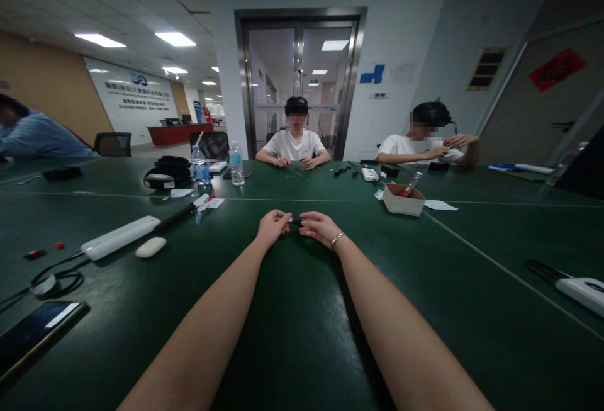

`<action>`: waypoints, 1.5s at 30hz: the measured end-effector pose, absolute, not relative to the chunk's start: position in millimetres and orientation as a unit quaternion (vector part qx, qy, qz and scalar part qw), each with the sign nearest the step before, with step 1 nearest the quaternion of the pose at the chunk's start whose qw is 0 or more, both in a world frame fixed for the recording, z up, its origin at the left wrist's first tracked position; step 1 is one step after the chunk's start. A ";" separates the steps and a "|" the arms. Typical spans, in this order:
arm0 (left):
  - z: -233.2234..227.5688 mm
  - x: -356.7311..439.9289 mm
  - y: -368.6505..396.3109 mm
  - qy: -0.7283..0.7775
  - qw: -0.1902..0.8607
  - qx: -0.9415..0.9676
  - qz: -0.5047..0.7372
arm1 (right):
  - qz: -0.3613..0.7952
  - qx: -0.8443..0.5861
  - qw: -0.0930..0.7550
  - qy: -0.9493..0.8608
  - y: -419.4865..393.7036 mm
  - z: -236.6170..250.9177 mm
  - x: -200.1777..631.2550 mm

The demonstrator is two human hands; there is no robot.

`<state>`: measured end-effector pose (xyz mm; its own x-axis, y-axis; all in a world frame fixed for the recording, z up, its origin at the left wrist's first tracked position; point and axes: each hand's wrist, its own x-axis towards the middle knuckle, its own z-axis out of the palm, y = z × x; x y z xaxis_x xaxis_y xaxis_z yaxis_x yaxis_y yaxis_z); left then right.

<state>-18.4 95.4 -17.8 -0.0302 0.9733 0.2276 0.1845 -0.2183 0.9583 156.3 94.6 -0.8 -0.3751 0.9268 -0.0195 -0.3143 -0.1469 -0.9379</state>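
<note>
Both my arms reach forward over the green table point(302, 335). Between my hands is a small dark object point(296, 221) with a shiny silver part at its left end; its exact kind is too small to make out. My left hand point(274, 228) pinches the silver end between thumb and fingers. The black end is gripped in the fingertips of my right hand point(320, 228), whose wrist wears a bracelet point(336, 241). The fingers cover part of the object, which is held just above the tabletop.
At left lie a white power strip point(120, 238), a white oval case point(151, 247), a phone point(35, 338) and a coiled cable point(59, 282). Water bottles point(236, 163) stand further back. A small box point(403, 201) sits at right. Two people in white shirts point(296, 146) sit opposite.
</note>
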 end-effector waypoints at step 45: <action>-14.8 -20.6 96.7 0.549 0.374 0.581 0.471 | 0.687 -0.312 0.448 -0.479 99.7 -6.3 158.1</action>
<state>-20.6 96.7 -14.8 -0.0450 0.9897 0.1361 0.2850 -0.1178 0.9513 158.1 99.7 -6.3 -0.4034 0.9150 -0.0003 -0.3170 -0.1401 -0.9380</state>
